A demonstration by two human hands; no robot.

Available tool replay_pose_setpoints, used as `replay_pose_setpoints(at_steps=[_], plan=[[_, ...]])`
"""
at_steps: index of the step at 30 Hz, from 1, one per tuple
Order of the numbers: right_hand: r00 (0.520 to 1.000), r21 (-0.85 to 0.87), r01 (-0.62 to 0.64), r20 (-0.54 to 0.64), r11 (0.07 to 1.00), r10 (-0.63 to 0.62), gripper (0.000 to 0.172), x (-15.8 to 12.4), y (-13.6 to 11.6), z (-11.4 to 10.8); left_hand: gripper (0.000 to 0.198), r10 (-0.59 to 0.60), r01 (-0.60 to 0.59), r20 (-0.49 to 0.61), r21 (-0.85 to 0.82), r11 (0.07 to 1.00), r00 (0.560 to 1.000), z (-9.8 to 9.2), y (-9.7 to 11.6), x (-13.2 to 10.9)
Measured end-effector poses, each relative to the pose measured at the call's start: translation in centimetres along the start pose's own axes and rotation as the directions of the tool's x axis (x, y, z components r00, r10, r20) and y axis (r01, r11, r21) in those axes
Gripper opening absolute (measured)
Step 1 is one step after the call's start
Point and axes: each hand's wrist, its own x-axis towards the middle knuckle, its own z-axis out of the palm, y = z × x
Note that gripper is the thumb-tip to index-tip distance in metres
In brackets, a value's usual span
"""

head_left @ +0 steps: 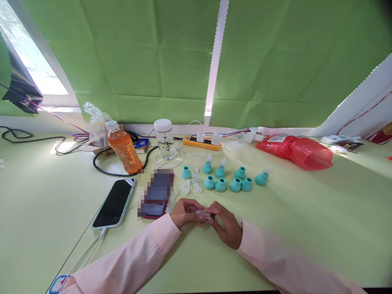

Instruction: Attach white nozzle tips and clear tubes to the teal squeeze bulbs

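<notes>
My left hand (186,213) and my right hand (227,228) meet near the table's front middle. Between their fingertips is a small clear plastic tube piece (202,213), pinched from both sides. Just beyond lie loose clear plastic tips (186,188) and short clear tubes (173,200), partly behind my left hand. Several teal rubber bulbs (220,185) stand farther back with open necks. Three others, such as the right-most capped bulb (262,178), carry clear plastic tips in their necks.
Left of my hands lie a charging phone (114,204) and a partly blurred red-edged phone (157,194). Behind them stand an orange drink bottle (125,148) and a white-lidded clear jar (164,141). A yellow power strip (202,143) and a red bubble-wrap package (297,151) lie at the back.
</notes>
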Motion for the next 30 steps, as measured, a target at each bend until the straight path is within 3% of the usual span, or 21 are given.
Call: replay_pose_setpoints(at_steps=[4,6,8,11,14,16,20,25,30], plan=[[1.000,-0.023,-0.001,-0.005,1.000,0.001,0.021,0.0,-0.3,-0.3,0.026,0.054,-0.055,-0.050,-0.022,0.998,0.997,0.0,-0.3,0.1],[0.992,-0.113,-0.013,-0.123,0.994,-0.001,0.026,0.4,-0.1,-0.9,0.025,0.062,-0.065,-0.095,-0.031,0.997,0.994,0.1,-0.3,0.0],[0.954,-0.324,-0.047,-0.295,0.945,-0.054,0.033,1.0,0.6,-1.8,0.026,0.063,-0.070,-0.131,-0.048,0.996,0.989,0.1,-0.3,0.0],[0.912,-0.661,-0.189,-0.393,0.726,-0.121,0.043,2.2,2.2,-3.1,0.028,0.044,-0.054,-0.117,-0.082,0.995,0.992,-0.1,-0.1,-0.1],[0.935,-0.811,-0.285,-0.353,0.510,-0.038,0.046,3.0,3.7,-3.7,0.032,0.024,-0.029,-0.043,-0.125,0.992,0.999,-0.2,0.0,-0.1],[0.950,-0.852,-0.280,-0.311,0.443,0.001,0.041,3.1,4.3,-3.7,0.043,0.028,-0.026,0.010,-0.160,0.987,1.000,-0.2,0.0,0.0],[0.959,-0.857,-0.259,-0.284,0.446,0.010,0.031,2.9,4.7,-3.5,0.039,0.024,-0.015,0.036,-0.230,0.973,0.999,-0.3,-0.4,0.3],[0.963,-0.809,-0.216,-0.268,0.547,-0.015,0.026,2.7,5.1,-3.6,0.033,0.067,-0.088,-0.084,-0.278,0.957,0.994,-0.8,-0.5,0.6],[0.957,-0.801,-0.231,-0.289,0.552,-0.019,0.032,2.8,5.3,-3.7,0.032,0.086,-0.129,-0.156,-0.292,0.948,0.984,-1.0,-0.3,0.5]])
